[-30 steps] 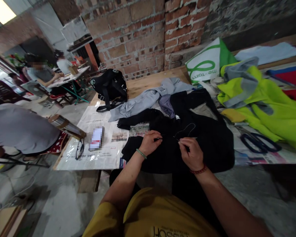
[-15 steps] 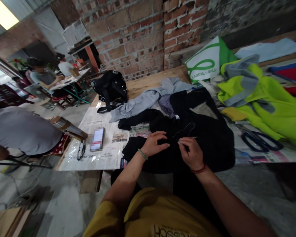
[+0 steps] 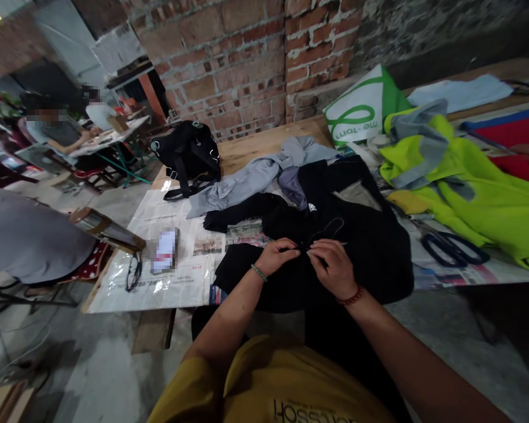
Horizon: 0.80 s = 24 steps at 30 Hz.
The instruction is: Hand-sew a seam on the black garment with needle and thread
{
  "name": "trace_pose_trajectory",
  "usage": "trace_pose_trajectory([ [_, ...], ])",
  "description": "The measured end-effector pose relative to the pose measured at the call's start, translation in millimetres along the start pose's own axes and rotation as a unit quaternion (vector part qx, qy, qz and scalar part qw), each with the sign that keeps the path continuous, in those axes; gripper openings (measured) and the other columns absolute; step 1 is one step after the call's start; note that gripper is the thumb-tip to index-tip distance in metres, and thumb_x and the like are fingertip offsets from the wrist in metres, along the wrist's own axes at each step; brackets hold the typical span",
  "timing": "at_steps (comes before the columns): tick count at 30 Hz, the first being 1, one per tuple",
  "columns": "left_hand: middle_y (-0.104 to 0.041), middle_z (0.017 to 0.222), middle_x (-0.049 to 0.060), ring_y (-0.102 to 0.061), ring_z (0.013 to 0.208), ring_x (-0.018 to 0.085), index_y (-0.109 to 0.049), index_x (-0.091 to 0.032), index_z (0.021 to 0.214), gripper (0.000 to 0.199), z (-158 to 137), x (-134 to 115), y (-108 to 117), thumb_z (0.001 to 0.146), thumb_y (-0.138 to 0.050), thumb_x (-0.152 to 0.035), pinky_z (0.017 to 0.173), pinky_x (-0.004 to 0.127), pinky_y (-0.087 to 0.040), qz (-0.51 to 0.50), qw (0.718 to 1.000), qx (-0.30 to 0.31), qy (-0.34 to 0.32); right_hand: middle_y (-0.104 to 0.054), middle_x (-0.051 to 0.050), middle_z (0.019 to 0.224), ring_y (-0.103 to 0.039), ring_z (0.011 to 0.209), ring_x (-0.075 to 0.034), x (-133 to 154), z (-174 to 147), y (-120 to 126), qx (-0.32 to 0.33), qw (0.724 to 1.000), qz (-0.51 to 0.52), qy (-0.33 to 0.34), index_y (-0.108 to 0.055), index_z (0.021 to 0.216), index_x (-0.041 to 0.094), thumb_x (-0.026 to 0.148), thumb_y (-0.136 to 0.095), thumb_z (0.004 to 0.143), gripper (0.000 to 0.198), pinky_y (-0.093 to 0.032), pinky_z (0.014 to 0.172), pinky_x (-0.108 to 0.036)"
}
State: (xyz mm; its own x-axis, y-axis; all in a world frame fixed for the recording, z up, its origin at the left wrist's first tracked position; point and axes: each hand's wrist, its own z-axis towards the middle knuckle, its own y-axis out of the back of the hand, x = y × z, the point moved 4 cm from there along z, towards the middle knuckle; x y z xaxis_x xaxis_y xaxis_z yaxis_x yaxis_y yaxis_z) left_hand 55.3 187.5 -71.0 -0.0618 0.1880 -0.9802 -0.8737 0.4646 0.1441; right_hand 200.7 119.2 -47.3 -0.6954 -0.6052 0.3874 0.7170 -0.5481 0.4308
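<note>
A black garment (image 3: 370,235) with a small white logo lies bunched at the table's near edge. My left hand (image 3: 277,256), wearing a green bead bracelet, pinches a bit of its black cloth between thumb and fingers. Close beside it, my right hand (image 3: 332,265), with a red bracelet, has thumb and forefinger closed on a sewing needle, which is tiny and mostly hidden. A pale thread (image 3: 340,221) loops above the right fingers over the black cloth. The fingertips of both hands almost meet.
Scissors (image 3: 454,248) and a neon-yellow garment (image 3: 471,188) lie to the right. Behind are a grey garment (image 3: 247,176), a black bag (image 3: 189,154) and a green-white bag (image 3: 357,111). On the left are a phone (image 3: 164,251), glasses (image 3: 133,273) and a seated person (image 3: 30,235).
My left hand has closed from a loose, spread pose onto the black cloth. My right hand has come nearer to it with the needle. The view has shifted slightly to the right.
</note>
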Motion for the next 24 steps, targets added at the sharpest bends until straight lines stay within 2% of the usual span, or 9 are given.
trace_pose_trajectory([
  [5,-0.058,0.072,-0.001,-0.051,0.071,0.010,-0.063,-0.013,0.068,0.022,4.0,14.3,5.6,0.069,-0.066,-0.035,0.071,0.023,-0.041,-0.028,0.997,-0.046,0.047,-0.065,-0.003,0.084,-0.059,0.088,-0.018,2.1,20.5,-9.0,0.067,0.996,0.000,0.052,-0.058,0.085,0.022,0.014,-0.056,0.079,0.011,-0.050,0.078,-0.039],
  [11,-0.060,0.077,0.002,-0.053,0.074,0.011,-0.065,-0.013,0.067,0.027,4.2,15.1,5.6,0.071,-0.065,-0.040,0.073,0.024,-0.042,-0.056,0.998,-0.030,0.028,-0.064,-0.003,0.082,-0.059,0.083,-0.018,-0.4,36.6,-13.6,0.102,0.994,0.042,-0.006,-0.058,0.086,0.023,0.017,-0.053,0.082,0.009,-0.051,0.074,-0.037],
  [13,-0.061,0.078,0.003,-0.054,0.075,0.012,-0.066,-0.013,0.067,0.032,4.4,16.8,6.5,0.076,-0.059,-0.042,0.075,0.025,-0.043,-0.077,0.995,-0.047,0.040,-0.064,-0.003,0.082,-0.060,0.081,-0.018,0.1,33.0,-13.2,0.089,0.994,0.059,-0.040,-0.058,0.086,0.023,0.017,-0.054,0.082,0.007,-0.051,0.073,-0.035],
  [16,-0.062,0.075,0.003,-0.056,0.075,0.012,-0.066,-0.013,0.066,0.033,5.6,22.0,8.5,0.080,-0.053,-0.040,0.076,0.026,-0.044,-0.089,0.989,-0.086,0.076,-0.063,-0.003,0.082,-0.061,0.078,-0.016,0.2,21.3,-9.7,0.017,0.992,0.067,-0.103,-0.057,0.086,0.022,0.018,-0.054,0.082,0.006,-0.051,0.071,-0.033],
  [18,-0.063,0.075,0.003,-0.056,0.073,0.011,-0.065,-0.013,0.063,0.028,7.1,23.9,7.9,0.078,-0.056,-0.035,0.075,0.026,-0.045,-0.070,0.991,-0.080,0.079,-0.063,-0.004,0.083,-0.061,0.079,-0.017,2.3,13.8,-10.3,-0.007,0.992,0.066,-0.110,-0.056,0.087,0.022,0.018,-0.054,0.082,0.006,-0.051,0.072,-0.034],
  [21,-0.065,0.079,0.003,-0.058,0.076,0.012,-0.067,-0.013,0.064,0.013,9.0,22.6,5.9,0.071,-0.062,-0.023,0.077,0.025,-0.046,-0.015,0.998,-0.046,0.031,-0.063,-0.004,0.083,-0.061,0.080,-0.017,4.5,8.5,-17.3,0.018,0.994,0.065,-0.085,-0.056,0.087,0.022,0.018,-0.053,0.082,0.007,-0.050,0.073,-0.035],
  [24,-0.065,0.081,0.003,-0.059,0.078,0.012,-0.068,-0.014,0.068,0.006,9.2,22.0,4.5,0.067,-0.062,-0.015,0.079,0.025,-0.046,0.028,0.999,-0.023,-0.009,-0.062,-0.003,0.079,-0.060,0.076,-0.016,-1.1,7.6,-23.2,0.032,0.992,0.064,-0.099,-0.057,0.085,0.022,0.019,-0.055,0.081,0.005,-0.050,0.069,-0.032],
])
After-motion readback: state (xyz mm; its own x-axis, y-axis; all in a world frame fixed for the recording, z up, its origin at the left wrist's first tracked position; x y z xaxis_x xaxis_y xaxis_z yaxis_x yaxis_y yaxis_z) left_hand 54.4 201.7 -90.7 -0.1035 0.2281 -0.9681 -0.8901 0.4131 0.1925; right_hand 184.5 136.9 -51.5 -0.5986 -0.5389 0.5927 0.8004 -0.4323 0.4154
